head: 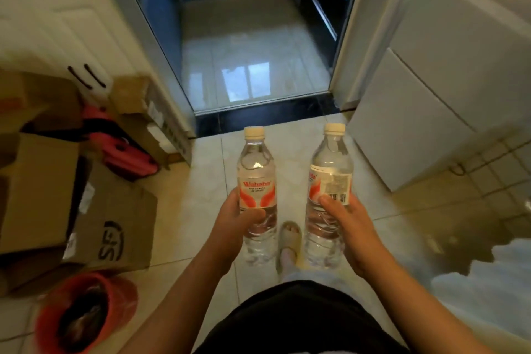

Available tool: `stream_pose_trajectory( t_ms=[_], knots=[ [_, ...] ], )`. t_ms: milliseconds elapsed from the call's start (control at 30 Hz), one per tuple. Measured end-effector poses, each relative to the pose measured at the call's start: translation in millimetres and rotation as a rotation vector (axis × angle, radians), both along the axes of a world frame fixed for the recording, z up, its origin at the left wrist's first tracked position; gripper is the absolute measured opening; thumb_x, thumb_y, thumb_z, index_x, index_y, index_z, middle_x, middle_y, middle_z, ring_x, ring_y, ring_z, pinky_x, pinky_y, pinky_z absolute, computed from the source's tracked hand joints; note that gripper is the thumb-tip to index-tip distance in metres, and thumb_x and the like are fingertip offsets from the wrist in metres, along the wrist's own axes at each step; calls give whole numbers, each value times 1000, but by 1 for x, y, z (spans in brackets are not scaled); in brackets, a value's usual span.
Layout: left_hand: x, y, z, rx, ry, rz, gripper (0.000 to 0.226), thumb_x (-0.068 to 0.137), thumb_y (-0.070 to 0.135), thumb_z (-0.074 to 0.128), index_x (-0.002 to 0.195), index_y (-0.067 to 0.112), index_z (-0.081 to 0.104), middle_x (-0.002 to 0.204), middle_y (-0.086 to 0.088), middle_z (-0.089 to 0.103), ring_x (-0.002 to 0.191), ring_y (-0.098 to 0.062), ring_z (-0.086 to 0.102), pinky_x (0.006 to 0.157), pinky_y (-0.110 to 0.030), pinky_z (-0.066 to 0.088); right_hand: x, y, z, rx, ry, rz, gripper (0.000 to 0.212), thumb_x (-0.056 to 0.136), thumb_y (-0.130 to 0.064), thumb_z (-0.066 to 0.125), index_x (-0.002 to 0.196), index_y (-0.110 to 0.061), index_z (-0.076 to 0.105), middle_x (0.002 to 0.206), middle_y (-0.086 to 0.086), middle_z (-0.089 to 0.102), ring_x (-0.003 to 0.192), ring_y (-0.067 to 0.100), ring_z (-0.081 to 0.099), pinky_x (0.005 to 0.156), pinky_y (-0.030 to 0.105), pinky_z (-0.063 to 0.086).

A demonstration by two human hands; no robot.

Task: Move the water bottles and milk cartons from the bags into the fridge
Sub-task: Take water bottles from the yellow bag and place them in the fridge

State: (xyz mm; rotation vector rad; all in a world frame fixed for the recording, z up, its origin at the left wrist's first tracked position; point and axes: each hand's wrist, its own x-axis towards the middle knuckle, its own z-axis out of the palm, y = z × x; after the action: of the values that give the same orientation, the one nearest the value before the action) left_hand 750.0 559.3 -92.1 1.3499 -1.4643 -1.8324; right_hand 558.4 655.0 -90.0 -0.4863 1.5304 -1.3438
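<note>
Item, nearest: red bag [86, 313] at your lower left and pale bag [488, 276] at lower right, both blurred, contents unclear. Item: your left hand [232, 218], fingers and thumb wrapped round the lower label of one water bottle [256, 181], upright, cap on. Item: your right hand [344, 215], likewise curled round the second water bottle [330, 178], upright, capped, apart from the first. Item: cardboard boxes [115, 227] along the left. Item: white appliance [416, 112] to the right, doors closed, probably the fridge. Item, farthest: dark threshold [267, 118], glossy floor beyond. Handling note: both hands are full, so you likely must tuck or set down one bottle to free a hand for the door.
</note>
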Motion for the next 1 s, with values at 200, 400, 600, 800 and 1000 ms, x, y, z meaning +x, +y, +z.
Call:
stream_pose_trajectory(
  t_ms=[200, 400, 600, 800, 1000],
  knots=[
    [-44, -104, 7, 5, -46, 102, 43, 76, 29, 71, 117, 24, 60, 105, -1, 73, 94, -16, 71, 75, -30, 55, -51, -125, 9, 5, 32, 125, 62, 71, -51, 75, 123, -22, 59, 107, 5, 72, 98, 23, 70, 94, 52, 53],
    [-100, -199, 15, -49, -70, 161, 51, 69, 38, 72, 116, 23, 60, 105, -1, 72, 93, -15, 71, 81, -34, 57, -104, -225, 19, 12, 89, 145, 46, 86, -42, 63, 128, -25, 54, 115, 2, 68, 102, 21, 67, 97, 50, 51],
    [-171, -275, 14, 12, -42, 99, 42, 80, 32, 74, 116, 19, 59, 108, -7, 71, 96, -22, 69, 83, -36, 56, -159, -278, 20, 59, 99, 21, 69, 60, -61, 66, 122, -30, 58, 110, -2, 71, 99, 17, 70, 95, 48, 53],
    [-270, -361, 11, 39, -24, -119, 64, 62, 31, 68, 123, 15, 56, 113, -11, 67, 104, -27, 66, 92, -45, 54, -234, -329, 13, 92, 82, -201, 57, 69, -54, 71, 121, -31, 60, 109, -3, 72, 98, 17, 70, 94, 46, 53],
    [-384, -446, 17, 45, -21, -410, 38, 80, 24, 73, 115, 29, 59, 111, 1, 68, 104, -18, 66, 85, -38, 53, -311, -380, 17, 85, 84, -498, 44, 78, -42, 73, 119, -29, 61, 104, -1, 74, 92, 17, 72, 90, 47, 56]
  ],
)
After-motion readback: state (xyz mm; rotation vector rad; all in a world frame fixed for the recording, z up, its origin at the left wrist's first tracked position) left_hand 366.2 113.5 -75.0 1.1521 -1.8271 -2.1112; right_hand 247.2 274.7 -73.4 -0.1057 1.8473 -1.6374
